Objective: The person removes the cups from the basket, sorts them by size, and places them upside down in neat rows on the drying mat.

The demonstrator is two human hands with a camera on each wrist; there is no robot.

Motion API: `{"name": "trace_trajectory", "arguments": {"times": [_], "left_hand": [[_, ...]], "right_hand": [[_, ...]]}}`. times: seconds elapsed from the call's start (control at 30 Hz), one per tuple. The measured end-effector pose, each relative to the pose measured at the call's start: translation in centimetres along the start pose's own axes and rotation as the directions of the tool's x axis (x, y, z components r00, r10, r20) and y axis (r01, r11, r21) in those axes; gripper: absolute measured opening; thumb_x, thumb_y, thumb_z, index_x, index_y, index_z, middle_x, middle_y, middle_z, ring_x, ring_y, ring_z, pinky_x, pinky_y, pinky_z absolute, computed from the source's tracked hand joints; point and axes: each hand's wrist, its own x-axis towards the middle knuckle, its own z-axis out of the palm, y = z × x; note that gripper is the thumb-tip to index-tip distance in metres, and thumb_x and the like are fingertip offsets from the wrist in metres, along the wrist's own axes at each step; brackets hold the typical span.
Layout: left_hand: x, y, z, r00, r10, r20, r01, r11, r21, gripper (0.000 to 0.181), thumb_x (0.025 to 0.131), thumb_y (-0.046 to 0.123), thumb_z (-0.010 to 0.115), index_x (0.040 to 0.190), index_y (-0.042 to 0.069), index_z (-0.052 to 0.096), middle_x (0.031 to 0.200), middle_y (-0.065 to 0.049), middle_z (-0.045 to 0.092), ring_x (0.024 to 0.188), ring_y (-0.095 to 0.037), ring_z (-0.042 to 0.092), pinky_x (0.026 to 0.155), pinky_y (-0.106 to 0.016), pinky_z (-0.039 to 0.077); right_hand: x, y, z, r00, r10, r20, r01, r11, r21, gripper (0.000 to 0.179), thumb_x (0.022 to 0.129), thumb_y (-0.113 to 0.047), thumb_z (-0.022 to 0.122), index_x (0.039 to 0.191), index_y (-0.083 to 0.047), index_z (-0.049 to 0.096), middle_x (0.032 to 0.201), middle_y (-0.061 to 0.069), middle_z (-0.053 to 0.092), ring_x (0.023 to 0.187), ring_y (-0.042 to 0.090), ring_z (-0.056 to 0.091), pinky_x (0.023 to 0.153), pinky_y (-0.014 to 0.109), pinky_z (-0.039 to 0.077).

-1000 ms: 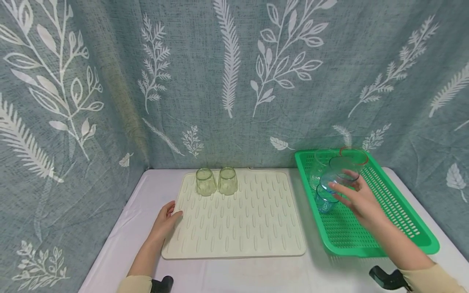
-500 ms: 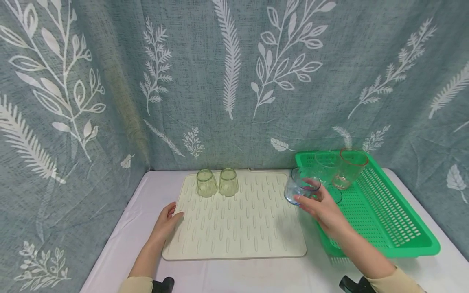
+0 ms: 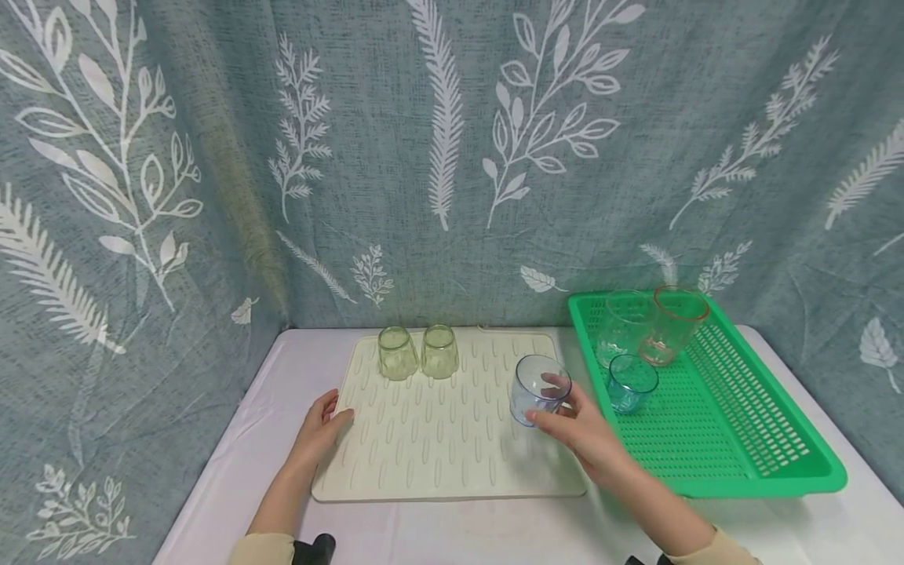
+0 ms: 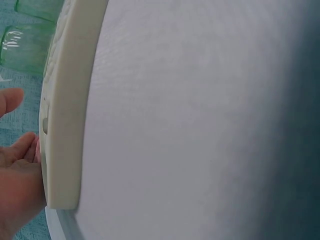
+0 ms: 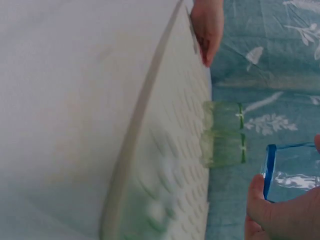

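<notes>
A clear blue glass (image 3: 531, 396) is held by my right hand (image 3: 582, 431) above the right part of the cream ridged mat (image 3: 452, 447). Thumb and fingers grip its sides; the right wrist view shows the thumb against the blue glass (image 5: 295, 167). At the mat's left edge rests my left hand (image 3: 319, 431), fingers loosely bent and thumb apart from them; it holds nothing. Two pale green glasses (image 3: 398, 355) stand side by side at the mat's back left.
A green perforated basket (image 3: 812, 439) stands right of the mat. In it are a smaller blue glass (image 3: 631, 386), a clear glass (image 3: 621, 326) and a red-rimmed glass (image 3: 674, 326). A patterned grey-blue curtain (image 3: 452, 157) hangs behind the white tabletop (image 3: 438, 534).
My right hand has carried the blue glass out of the basket, leftward and nearer to me, over the mat. The left hand has stayed at the mat's edge.
</notes>
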Motion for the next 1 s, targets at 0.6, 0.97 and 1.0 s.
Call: {"name": "trace_trajectory", "arguments": {"times": [0.6,0.97,1.0], "left_hand": [[-1.5,1.5,1.6,0.994,0.071,-0.083,-0.059,0.989,0.135,0.065,0.096,0.018,0.051,0.148,-0.01,0.023,0.148,-0.034,0.023,0.135,-0.049,0.025,0.112,-0.061,0.02],[-5.5,7.3,7.2,0.949,0.308,0.073,-0.299,0.948,-0.111,0.047,0.093,0.019,0.067,0.137,0.01,0.053,0.137,-0.009,0.053,0.126,-0.026,0.05,0.105,-0.039,0.042],[-5.8,7.7,7.7,0.94,0.326,0.102,-0.31,0.94,-0.142,0.047,0.092,0.017,0.069,0.136,0.011,0.054,0.136,-0.009,0.054,0.125,-0.027,0.051,0.104,-0.039,0.043]], "right_hand": [[0.3,4.0,1.0,0.999,0.006,-0.054,-0.016,0.983,-0.185,0.068,0.075,-0.017,0.083,0.136,-0.01,0.052,0.131,0.012,0.052,0.119,0.029,0.049,0.089,0.038,0.047],[0.5,3.5,1.4,0.998,-0.065,-0.011,0.059,0.951,-0.302,0.067,0.072,-0.021,0.087,0.132,-0.019,0.057,0.127,0.004,0.056,0.117,0.025,0.05,0.087,0.042,0.046],[0.6,3.4,1.5,0.996,-0.087,0.0,0.083,0.943,-0.323,0.068,0.071,-0.021,0.088,0.131,-0.018,0.057,0.126,0.004,0.056,0.115,0.024,0.05,0.086,0.04,0.047]]}}
